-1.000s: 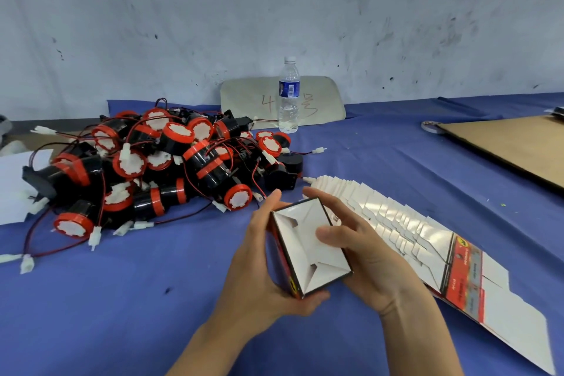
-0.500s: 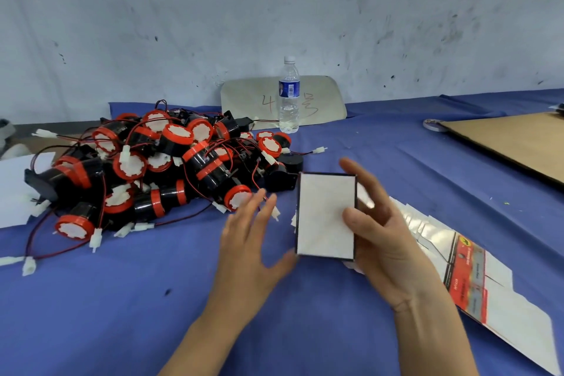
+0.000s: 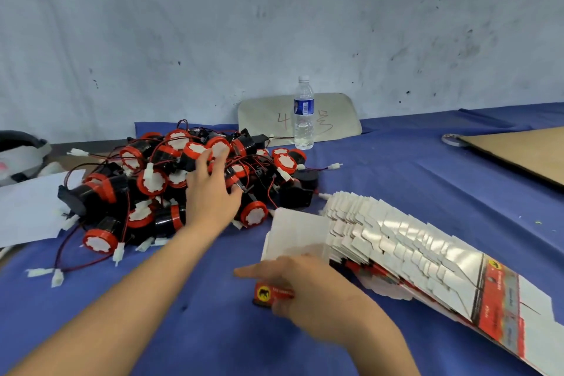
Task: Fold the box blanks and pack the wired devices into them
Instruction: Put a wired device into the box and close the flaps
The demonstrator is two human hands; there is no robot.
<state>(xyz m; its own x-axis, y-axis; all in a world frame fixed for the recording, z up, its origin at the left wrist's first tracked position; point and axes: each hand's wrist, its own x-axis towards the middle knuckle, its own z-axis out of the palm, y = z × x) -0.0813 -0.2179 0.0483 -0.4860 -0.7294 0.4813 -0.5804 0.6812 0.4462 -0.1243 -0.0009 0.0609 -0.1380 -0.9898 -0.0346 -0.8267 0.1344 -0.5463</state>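
2 hands: left hand [image 3: 210, 192] outstretched, right hand [image 3: 308, 290] gripping box [image 3: 293, 238]

A clear plastic water bottle [image 3: 304, 113] with a white cap and a blue label stands upright at the back of the worktop [image 3: 396, 180], which is covered in blue cloth. Just behind the bottle a pale rounded board [image 3: 335, 119] with red handwriting leans against the scuffed grey wall [image 3: 274, 24]. At the right edge lies a flat sheet of brown cardboard [image 3: 525, 152], with a small round disc [image 3: 451, 140] just beside its near-left corner. On the far left, white paper [image 3: 27, 210] lies flat, and behind it sits a dark and grey item [image 3: 21, 152], too blurred to identify.
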